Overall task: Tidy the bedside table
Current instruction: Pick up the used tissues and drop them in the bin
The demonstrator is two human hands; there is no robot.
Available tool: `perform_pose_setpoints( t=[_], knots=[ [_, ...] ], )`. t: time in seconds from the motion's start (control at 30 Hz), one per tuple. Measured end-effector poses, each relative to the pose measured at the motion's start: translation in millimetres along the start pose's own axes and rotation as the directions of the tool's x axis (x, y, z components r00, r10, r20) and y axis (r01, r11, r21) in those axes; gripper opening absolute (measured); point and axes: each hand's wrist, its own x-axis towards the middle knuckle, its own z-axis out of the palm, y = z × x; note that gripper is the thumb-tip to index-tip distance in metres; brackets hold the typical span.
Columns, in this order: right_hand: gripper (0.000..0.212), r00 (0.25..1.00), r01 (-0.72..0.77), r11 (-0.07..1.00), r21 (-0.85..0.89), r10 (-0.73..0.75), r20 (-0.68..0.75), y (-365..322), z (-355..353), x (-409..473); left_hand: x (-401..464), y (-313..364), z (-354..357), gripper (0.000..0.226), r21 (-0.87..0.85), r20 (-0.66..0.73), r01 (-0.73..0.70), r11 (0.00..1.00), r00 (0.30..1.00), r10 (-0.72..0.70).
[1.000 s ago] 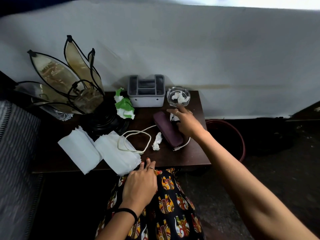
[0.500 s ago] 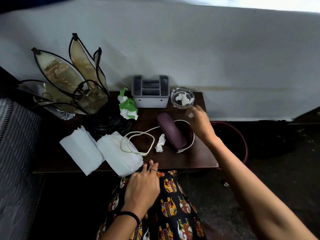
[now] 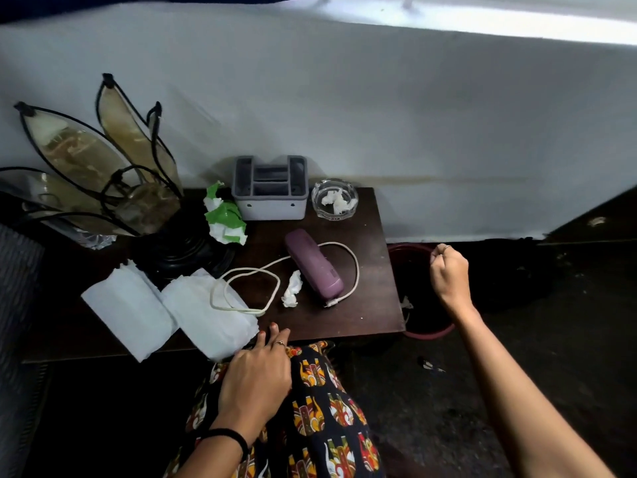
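- Over the red bin beside the table, the right hand hangs with its fingers curled into a loose fist; whether a scrap is inside cannot be told.
- A second ago that hand was on the table beside the purple case, near the glass ashtray; it has since swung off the right edge to the bin.
- One pale scrap shows inside the bin, which suggests rubbish is being cleared piece by piece.
- At the near edge, the left hand rests flat, fingers together, its tips touching a white packet; it has not moved.
- On the bedside table, plenty is left: a crumpled tissue just beside the case, tissue in the ashtray, a green-and-white wrapper, two packets, a looped white cable.
- The grey organiser stands at the back, apparently unfilled.
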Motion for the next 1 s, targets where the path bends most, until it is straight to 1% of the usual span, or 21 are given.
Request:
perform_pose_setpoints(
  t=[0.07, 0.17, 0.27, 0.33, 0.4, 0.53, 0.67, 0.77, 0.83, 0.9, 1.0],
  knots=[
    [0.020, 0.999, -0.042, 0.998, -0.046, 0.042, 0.013, 10.2, -5.4, 2.4, -0.1, 0.3, 0.0, 0.054, 0.007, 0.003, -0.002, 1.000, 1.000, 0.002],
    [0.020, 0.995, -0.075, 0.983, -0.168, 0.085, 0.053, 21.7, -10.1, 6.6, 0.1, 1.5, -2.1, 0.054, 0.011, 0.010, 0.013, 1.000, 1.000, -0.013],
    [0.028, 0.974, -0.134, 0.924, -0.358, 0.189, 0.124, 33.1, -6.8, 12.9, 0.6, 1.8, -1.5, 0.053, -0.006, 0.009, 0.034, 0.999, 0.999, -0.034],
    [0.031, 0.956, -0.140, 0.888, -0.438, 0.236, 0.174, 39.5, -3.0, 16.7, 0.5, 2.5, -0.9, 0.053, -0.013, 0.010, 0.033, 0.999, 0.999, -0.033],
    [0.033, 0.944, -0.124, 0.871, -0.475, 0.251, 0.214, 42.1, -1.5, 19.4, 1.2, 2.3, -0.1, 0.053, -0.014, 0.007, 0.030, 0.999, 1.000, -0.030],
    [0.031, 0.945, -0.131, 0.883, -0.452, 0.249, 0.211, 34.3, 6.7, 25.7, 2.0, 1.2, -0.3, 0.053, -0.040, 0.011, 0.036, 0.999, 0.999, -0.036],
    [0.033, 0.966, -0.062, 0.926, -0.373, 0.149, 0.209, -2.6, 26.0, 37.4, 3.2, 1.7, -0.2, 0.054, -0.034, 0.020, 0.037, 0.999, 0.999, -0.036],
    [0.035, 0.964, 0.076, 0.958, -0.277, 0.000, 0.266, -39.2, 43.6, 45.9, 2.8, 4.0, -0.6, 0.055, -0.033, 0.022, 0.042, 0.999, 0.999, -0.041],
    [0.038, 0.939, 0.204, 0.951, -0.231, -0.124, 0.320, -64.3, 59.7, 47.3, 3.1, 3.0, -0.5, 0.055, -0.034, 0.023, 0.049, 0.998, 0.999, -0.048],
    [0.041, 0.896, 0.322, 0.923, -0.210, -0.226, 0.382, -86.0, 74.8, 46.6, 3.1, 2.6, -1.1, 0.054, -0.042, 0.023, 0.053, 0.998, 0.998, -0.052],
    [0.040, 0.846, 0.415, 0.882, -0.225, -0.282, 0.453, -105.3, 94.1, 44.1, 2.8, 2.8, -1.0, 0.054, -0.044, 0.025, 0.049, 0.998, 0.999, -0.048]
  ],
)
